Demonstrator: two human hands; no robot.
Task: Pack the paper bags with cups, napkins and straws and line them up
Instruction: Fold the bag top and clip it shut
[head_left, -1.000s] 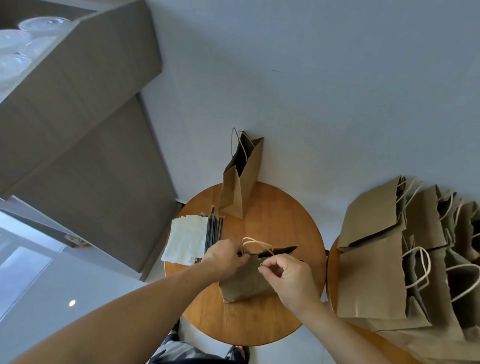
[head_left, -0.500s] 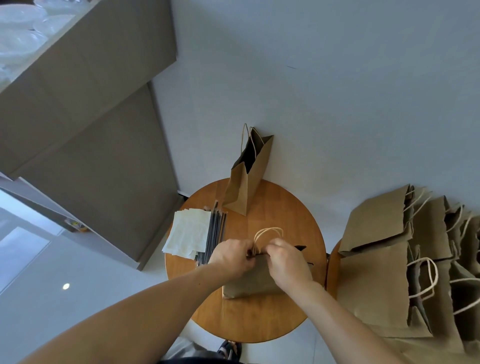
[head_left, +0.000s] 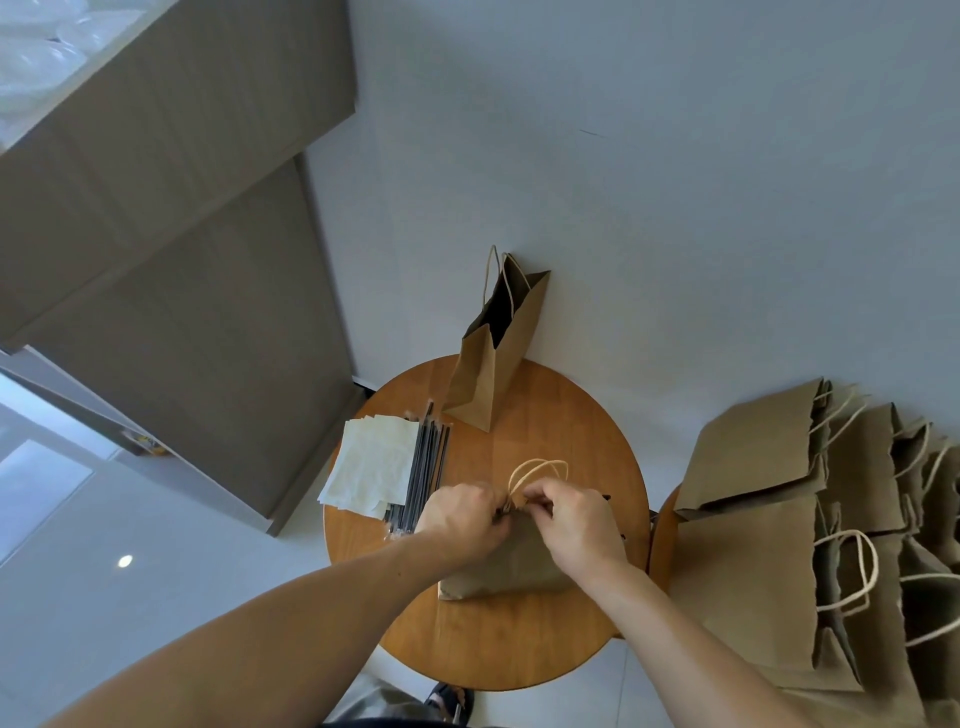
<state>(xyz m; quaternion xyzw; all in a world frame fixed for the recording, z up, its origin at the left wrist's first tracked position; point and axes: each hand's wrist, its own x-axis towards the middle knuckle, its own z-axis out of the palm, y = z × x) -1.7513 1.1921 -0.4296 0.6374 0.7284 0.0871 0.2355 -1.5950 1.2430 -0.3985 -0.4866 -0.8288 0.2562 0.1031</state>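
Observation:
A brown paper bag (head_left: 511, 566) stands on the round wooden table (head_left: 519, 644) in front of me. My left hand (head_left: 460, 514) and my right hand (head_left: 576, 519) both pinch its top rim, close together, beside the twine handles (head_left: 537, 470). A second open paper bag (head_left: 493, 348) stands upright at the table's far edge against the wall. White napkins (head_left: 371, 460) lie in a stack at the table's left, with several dark straws (head_left: 428, 467) next to them. Clear cups (head_left: 36, 57) sit on top of the cabinet at the upper left.
A pile of flat and half-open paper bags (head_left: 769, 519) covers a second table at the right. A tall grey-brown cabinet (head_left: 182, 270) stands at the left. The white wall rises behind the table. My sandalled foot (head_left: 449, 701) shows below the table edge.
My hands have drawn together at the top of the near bag, and its mouth, open a second ago, is now pinched nearly closed. The handles have swung upright.

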